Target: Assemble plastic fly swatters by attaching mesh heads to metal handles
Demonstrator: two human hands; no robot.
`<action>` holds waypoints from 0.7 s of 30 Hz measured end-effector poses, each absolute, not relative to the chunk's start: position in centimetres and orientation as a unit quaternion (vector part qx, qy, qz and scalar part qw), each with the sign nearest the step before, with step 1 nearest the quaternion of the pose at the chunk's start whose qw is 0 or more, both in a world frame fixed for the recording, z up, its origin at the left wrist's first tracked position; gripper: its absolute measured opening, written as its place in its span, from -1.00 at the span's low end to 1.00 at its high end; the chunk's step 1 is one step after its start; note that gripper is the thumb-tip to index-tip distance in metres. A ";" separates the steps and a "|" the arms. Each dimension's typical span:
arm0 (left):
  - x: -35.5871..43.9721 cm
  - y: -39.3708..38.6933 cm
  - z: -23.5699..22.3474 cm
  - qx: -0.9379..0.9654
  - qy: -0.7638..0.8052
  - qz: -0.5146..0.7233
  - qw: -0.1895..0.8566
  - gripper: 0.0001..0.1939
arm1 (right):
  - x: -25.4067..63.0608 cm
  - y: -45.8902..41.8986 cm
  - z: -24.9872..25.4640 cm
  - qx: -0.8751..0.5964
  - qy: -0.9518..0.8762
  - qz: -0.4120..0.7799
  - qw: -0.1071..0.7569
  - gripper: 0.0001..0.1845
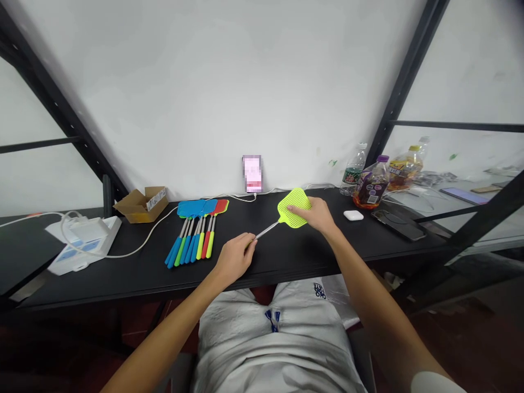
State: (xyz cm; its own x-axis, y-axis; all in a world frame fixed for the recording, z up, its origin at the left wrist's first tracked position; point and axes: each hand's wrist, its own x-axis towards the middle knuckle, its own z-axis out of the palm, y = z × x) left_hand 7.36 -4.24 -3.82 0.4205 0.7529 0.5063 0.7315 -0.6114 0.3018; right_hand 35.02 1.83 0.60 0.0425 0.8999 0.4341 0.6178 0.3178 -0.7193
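Both my hands hold one yellow-green fly swatter (pixel 295 208) with a perforated head and a thin metal shaft, above the middle of the black table. My left hand (pixel 236 255) is wrapped round the handle end, and its grip hides the handle. With thumb on top, my right hand (pixel 317 214) pinches the right edge of the swatter's head. To the left lies a row of several fly swatters (pixel 198 207), heads overlapping and pointing away from me. Their handles are blue, green, yellow and red.
A phone (pixel 252 173) leans on the wall with a white cable attached. At left are an open cardboard box (pixel 143 206) and a white power strip (pixel 84 245). At right stand a clear bottle (pixel 354 170) and a purple-capped bottle (pixel 371 183), near a white earbud case (pixel 353 215) and a dark phone (pixel 398 225).
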 end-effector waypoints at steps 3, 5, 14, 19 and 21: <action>7.4 -4.2 -3.8 0.840 0.443 0.314 0.019 -0.76 | 34.4 1.9 0.3 -0.556 -0.680 0.143 0.457 -0.55; 7.4 -4.3 -3.7 0.832 0.449 0.325 0.019 -0.77 | 34.2 2.0 0.3 -0.546 -0.661 0.158 0.490 -0.55; 7.4 -4.3 -3.2 0.756 0.488 0.428 0.080 -0.76 | 30.7 0.1 0.2 -0.318 -0.667 0.487 0.466 -0.60; 7.6 -4.7 -3.0 0.816 0.420 0.385 0.094 -0.76 | 26.6 -1.1 -1.1 -0.281 -0.689 0.512 0.430 -0.61; 7.6 -4.8 -2.9 0.823 0.411 0.379 0.099 -0.76 | 25.9 -1.0 -1.3 -0.285 -0.678 0.513 0.443 -0.60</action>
